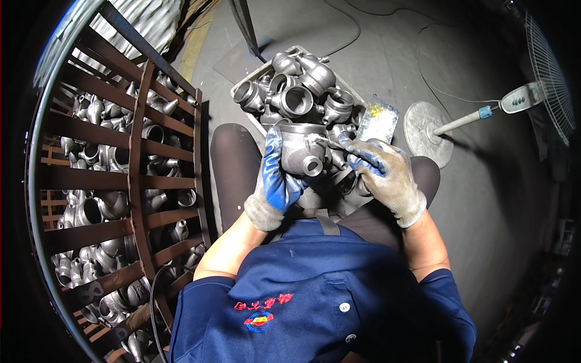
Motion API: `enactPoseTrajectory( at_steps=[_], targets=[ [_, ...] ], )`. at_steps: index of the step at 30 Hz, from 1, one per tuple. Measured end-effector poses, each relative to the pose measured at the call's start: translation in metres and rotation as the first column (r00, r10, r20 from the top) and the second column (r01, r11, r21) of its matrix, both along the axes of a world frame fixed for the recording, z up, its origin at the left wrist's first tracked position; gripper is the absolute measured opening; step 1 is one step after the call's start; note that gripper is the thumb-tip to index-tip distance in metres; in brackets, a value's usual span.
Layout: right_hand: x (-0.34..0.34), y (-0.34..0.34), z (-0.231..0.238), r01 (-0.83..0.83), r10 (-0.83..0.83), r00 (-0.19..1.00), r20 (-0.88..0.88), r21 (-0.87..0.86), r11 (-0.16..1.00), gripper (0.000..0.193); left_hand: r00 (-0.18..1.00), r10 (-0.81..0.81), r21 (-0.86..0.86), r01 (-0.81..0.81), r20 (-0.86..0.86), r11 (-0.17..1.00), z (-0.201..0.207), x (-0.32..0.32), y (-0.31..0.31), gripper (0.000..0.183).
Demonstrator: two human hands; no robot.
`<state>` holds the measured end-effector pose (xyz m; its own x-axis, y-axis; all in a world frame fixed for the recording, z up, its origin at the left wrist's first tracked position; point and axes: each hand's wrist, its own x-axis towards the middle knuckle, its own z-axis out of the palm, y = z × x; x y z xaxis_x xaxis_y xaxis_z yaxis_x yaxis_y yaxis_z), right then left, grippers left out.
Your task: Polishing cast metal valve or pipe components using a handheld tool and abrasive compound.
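My left hand (275,181), in a grey and blue coated glove, grips a grey cast metal housing (296,151) from its left side and underneath. The housing has a wide threaded rim at the top and a small round port facing me. On its right, my right hand (384,172), in a similar soiled glove, is closed around a thin, pale, stick-like tool (324,140). The tool's tip lies near the housing's rim; I cannot tell whether it touches. Just beyond, a heap of similar castings (296,100) fills a light-coloured crate (247,80).
To my left stands a rusty barred metal cage (136,145) holding many more castings (100,209). A white pedestal fan (523,97) stands at the right on a round base (428,134). A shiny plastic packet (378,121) lies by the crate. Cables (357,30) run over the floor.
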<state>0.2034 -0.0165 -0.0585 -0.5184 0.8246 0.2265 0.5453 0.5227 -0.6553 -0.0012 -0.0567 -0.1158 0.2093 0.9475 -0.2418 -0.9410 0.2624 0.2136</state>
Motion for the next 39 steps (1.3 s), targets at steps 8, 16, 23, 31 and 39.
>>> enactPoseTrajectory(
  at_steps=[8,16,23,31,39],
  targets=[
    [-0.006,-0.004,-0.002,-0.009,0.005,1.000,0.029,0.158,0.987,0.024,0.999,-0.034,0.013,0.034,-0.004,0.999,-0.004,-0.002,0.000,0.061],
    [-0.004,-0.004,0.000,-0.006,0.002,0.999,0.044,0.101,0.995,0.024,1.000,-0.029,-0.037,0.029,-0.003,0.999,-0.007,-0.003,0.001,0.064],
    [-0.001,-0.002,-0.006,0.030,-0.030,0.999,0.011,0.007,1.000,0.024,0.999,0.002,-0.035,-0.003,-0.040,0.999,-0.003,0.002,0.002,0.063],
    [-0.001,-0.004,0.002,-0.011,0.011,0.998,0.059,0.007,1.000,0.030,0.997,0.011,0.026,-0.009,-0.076,1.000,-0.002,0.000,0.000,0.061],
    [0.000,-0.002,0.008,-0.087,0.070,0.989,0.131,0.129,0.988,0.033,0.998,0.007,0.034,-0.005,-0.070,0.999,-0.003,-0.001,0.001,0.061]
  ],
)
